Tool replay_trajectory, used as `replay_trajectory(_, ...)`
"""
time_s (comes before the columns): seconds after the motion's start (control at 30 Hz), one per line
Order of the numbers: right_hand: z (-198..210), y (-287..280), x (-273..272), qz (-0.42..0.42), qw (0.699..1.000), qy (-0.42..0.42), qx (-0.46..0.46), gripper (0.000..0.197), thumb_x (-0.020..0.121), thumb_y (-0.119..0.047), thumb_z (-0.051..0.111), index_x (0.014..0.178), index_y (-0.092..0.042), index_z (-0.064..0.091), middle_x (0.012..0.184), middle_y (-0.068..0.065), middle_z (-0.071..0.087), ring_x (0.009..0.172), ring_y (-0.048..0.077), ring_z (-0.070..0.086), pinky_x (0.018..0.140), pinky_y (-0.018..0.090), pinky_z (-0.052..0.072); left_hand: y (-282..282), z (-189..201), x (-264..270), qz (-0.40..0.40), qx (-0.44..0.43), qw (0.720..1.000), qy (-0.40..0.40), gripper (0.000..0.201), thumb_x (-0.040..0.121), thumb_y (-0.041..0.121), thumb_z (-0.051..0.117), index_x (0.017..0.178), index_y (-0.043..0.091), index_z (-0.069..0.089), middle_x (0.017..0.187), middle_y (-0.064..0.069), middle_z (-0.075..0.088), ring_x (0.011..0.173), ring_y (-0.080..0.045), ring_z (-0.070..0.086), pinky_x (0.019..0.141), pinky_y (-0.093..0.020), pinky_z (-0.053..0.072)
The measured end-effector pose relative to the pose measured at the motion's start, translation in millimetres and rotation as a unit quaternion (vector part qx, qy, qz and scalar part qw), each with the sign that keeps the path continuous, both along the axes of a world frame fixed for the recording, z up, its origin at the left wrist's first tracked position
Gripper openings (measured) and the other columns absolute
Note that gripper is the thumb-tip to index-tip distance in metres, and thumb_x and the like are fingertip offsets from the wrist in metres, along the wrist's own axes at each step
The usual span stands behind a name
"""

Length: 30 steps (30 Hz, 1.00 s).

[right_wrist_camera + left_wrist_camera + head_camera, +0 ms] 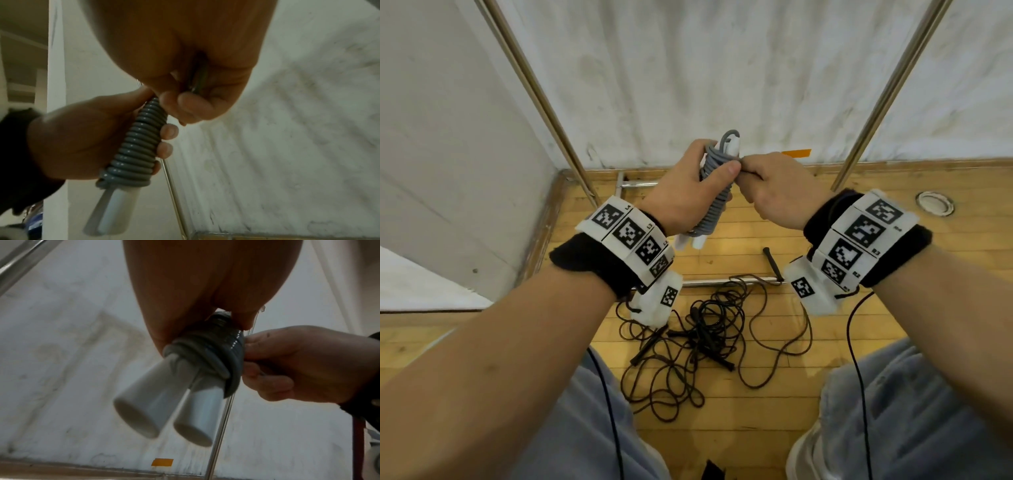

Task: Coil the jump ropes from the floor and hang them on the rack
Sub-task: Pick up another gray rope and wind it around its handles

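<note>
Head view is showing the grey jump rope wound tight round its two white handles, held up in front of the rack's metal uprights, w/ both hands working the top end.

What could go wrong, as I judge it: the free end is looking only half secured, so if the right hand is letting go before the tail is tucked, the springy turns could be unwinding off the handles (the cord looks stiff and glossy, likely to spring back). Pulling too hard could also be dragging the wraps up off the handle ends. And the black jump ropes are lying tangled on the wood floor right between the feet, near a rack base bar – a trip or snag risk when stepping in.

Fingers: the left hand is wrapping round the middle of the bundle, thumb pressing near the top turns, fingertips curling over the coils in the right wrist view. The right hand's fingers are closing together on a short stretch of cord at the bundle's upper end, beside the left thumb. Handle butts are poking out below the left palm, and a small loop is sticking out above both hands.
</note>
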State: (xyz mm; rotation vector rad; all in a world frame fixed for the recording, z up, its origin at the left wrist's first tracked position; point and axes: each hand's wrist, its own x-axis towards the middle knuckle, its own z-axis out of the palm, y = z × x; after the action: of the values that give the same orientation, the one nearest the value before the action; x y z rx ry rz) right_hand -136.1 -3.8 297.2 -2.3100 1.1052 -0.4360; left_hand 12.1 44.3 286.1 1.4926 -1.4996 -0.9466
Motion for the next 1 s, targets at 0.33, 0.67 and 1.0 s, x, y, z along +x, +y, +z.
replay_trajectory(0.33, 0, -1, 3, -0.008, 1.0, 0.015, -0.01, 0.029, 0.098, -0.021, 0.042, 0.07, -0.016, 0.046, 0.06, -0.005, 0.043, 0.052, 0.009, 0.037, 0.049, 0.022, 0.024, 4, 0, -9, 0.068, -0.059, 0.996, 0.016, 0.013, 0.098, 0.029, 0.05, 0.104, 0.019, 0.043, 0.07, -0.006, 0.059, 0.045, -0.015, 0.057, 0.044, -0.025, 0.049)
replay_trajectory(0.67, -2, 7, 4, -0.035, 0.993, 0.04, -0.106, 0.015, 0.092, -0.015, 0.045, 0.09, -0.013, 0.06, 0.076, 0.001, 0.052, 0.067, 0.018, 0.042, 0.05, 0.019, 0.024, 2, -3, -9, 0.122, -0.084, 0.989, 0.026, 0.018, 0.096, 0.03, 0.053, 0.1, 0.018, 0.041, 0.078, -0.011, 0.062, 0.052, -0.018, 0.06, 0.046, -0.031, 0.051)
replay_trajectory(1.0, -5, 6, 5, -0.007, 0.991, 0.059, -0.118, 0.027, 0.099, -0.018, 0.039, 0.113, -0.014, 0.061, 0.087, 0.002, 0.049, 0.08, 0.018, 0.044, 0.057, 0.026, 0.02, 2, -3, -7, 0.116, -0.09, 0.989, -0.002, 0.021, 0.097, 0.029, 0.052, 0.103, 0.016, 0.037, 0.084, -0.014, 0.063, 0.052, -0.018, 0.059, 0.051, -0.035, 0.054)
